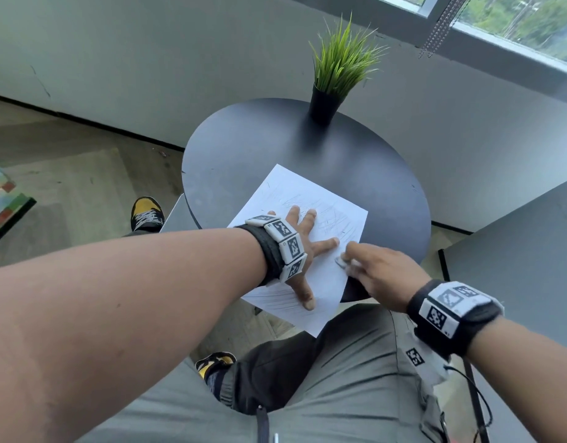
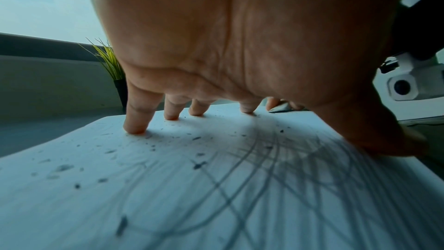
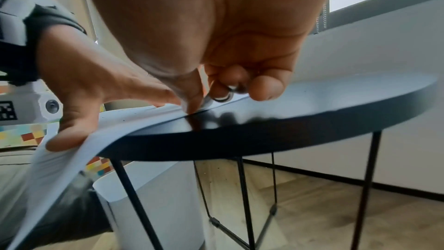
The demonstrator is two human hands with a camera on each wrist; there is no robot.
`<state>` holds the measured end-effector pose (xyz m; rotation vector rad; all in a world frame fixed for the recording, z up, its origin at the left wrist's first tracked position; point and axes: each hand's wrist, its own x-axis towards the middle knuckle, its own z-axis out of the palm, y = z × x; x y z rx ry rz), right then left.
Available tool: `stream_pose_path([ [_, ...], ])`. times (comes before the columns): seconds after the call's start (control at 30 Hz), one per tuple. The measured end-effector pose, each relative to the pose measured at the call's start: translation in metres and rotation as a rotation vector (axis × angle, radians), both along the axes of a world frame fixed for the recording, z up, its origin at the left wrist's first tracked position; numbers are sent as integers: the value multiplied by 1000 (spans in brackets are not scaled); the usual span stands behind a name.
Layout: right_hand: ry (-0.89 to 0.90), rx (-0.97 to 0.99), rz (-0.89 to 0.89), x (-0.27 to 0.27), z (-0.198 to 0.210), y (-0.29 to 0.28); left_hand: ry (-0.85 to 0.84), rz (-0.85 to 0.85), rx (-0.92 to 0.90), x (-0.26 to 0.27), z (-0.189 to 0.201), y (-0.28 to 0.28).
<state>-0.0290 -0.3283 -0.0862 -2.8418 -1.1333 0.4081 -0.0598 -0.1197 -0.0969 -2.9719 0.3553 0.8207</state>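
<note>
Two hands work at one sheet. The left hand (image 1: 307,254) lies flat with its five fingers (image 2: 134,121) spread straight, pressing on a white rectangular sheet of paper scribbled with grey pencil lines (image 1: 295,190). It holds nothing. The right hand (image 1: 381,276) is curled, pinching one small white eraser (image 1: 341,262) between thumb and fingertips at the sheet's right edge, just beside the left forefinger.

The sheet's long axis runs away from the person, turned a little to the right at the far end. Its near end overhangs the rim and bends down under the left thumb, and dark crumbs dot it.

One round table with a dark matt top and thin black metal legs (image 1: 259,148) carries the sheet. On its far side stands one green artificial grass plant (image 1: 343,62) in a black pot (image 1: 322,105).

Two yellow-and-black shoes (image 1: 147,212) rest on a pale wood-plank floor (image 1: 68,161), where one white bin (image 3: 153,197) stands below the table. One multicoloured checked rug (image 1: 4,199) lies at the left. Beyond are a grey wall (image 1: 148,59) and one window (image 1: 515,24).
</note>
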Motion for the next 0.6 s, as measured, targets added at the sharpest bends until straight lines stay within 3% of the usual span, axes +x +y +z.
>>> stream_pose_path([
  [0.13,72,-14,288,-34,-5,9,2,0,11,-3,0,0],
  [0.2,102,-30,237,-29,-3,5,1,-3,11,-2,1,0],
  [0.3,-23,-9,2,2,1,-4,-6,4,-3,-1,-1,1],
  [0.47,63,-53,307,-40,-4,8,0,-1,15,-1,-2,1],
  [0.6,8,-36,-25,0,3,-2,3,1,-3,0,-1,1],
])
